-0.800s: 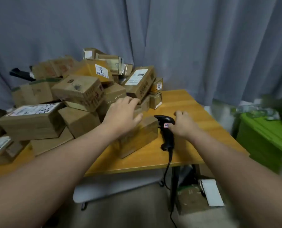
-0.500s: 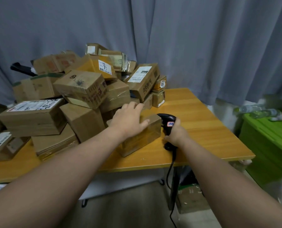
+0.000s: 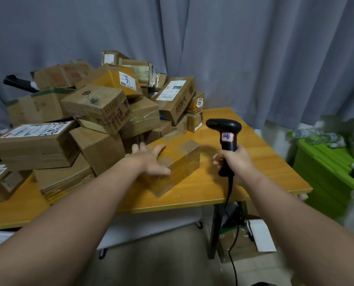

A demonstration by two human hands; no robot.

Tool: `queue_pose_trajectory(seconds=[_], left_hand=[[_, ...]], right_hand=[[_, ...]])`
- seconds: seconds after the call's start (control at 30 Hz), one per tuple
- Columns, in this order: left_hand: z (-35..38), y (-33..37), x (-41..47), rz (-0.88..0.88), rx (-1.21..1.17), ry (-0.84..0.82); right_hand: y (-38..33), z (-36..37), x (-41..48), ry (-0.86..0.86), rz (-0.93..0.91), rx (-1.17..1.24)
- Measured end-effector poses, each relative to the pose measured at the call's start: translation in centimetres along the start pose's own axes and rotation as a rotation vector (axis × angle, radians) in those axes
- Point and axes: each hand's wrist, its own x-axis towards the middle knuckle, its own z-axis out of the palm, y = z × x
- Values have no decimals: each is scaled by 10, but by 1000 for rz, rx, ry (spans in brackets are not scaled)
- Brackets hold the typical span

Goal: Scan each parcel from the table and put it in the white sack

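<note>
Head view.
- Table (image 3: 254, 182): wooden top, carrying a heap of parcels (image 3: 93, 112), brown boxes stacked loosely at its left and rear.
- Parcel (image 3: 182, 159): taped brown box, lying apart from the heap near the table's front edge.
- Green bin (image 3: 324, 174): beside the table on the right, with plastic bottles (image 3: 316, 137) on its top.
- Left hand (image 3: 149, 159): fingers spread and flat, resting on the parcel's left end.
- Right hand (image 3: 237, 164): wrapped round the handle of the black scanner (image 3: 225, 131), which is upright above the table with its cable (image 3: 229, 195) hanging down.
</note>
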Motion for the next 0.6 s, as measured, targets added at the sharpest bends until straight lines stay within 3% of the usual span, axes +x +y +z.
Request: queue_pose_trajectory(seconds=[0.17,0.3,0.37,0.47,0.53,0.6], left_hand=[[12,-4,-21,64,-157,92],[16,-4,-53,163,-646,274],[7,-5,-75,290,-947,304],[2,-15,-115,495,-1255,222],[5,-32,-137,530,-1371,195],[8,-57,-156,475,-1453,273]], right_hand=[[15,-2,-30,51,-1,109],[19,0,-53,89,-61,199],[7,5,-70,-12,-88,306],[-11,25,-93,-340,-126,442],[-24,46,-114,-493,-194,445],[-33,70,-132,-535,-275,422]])
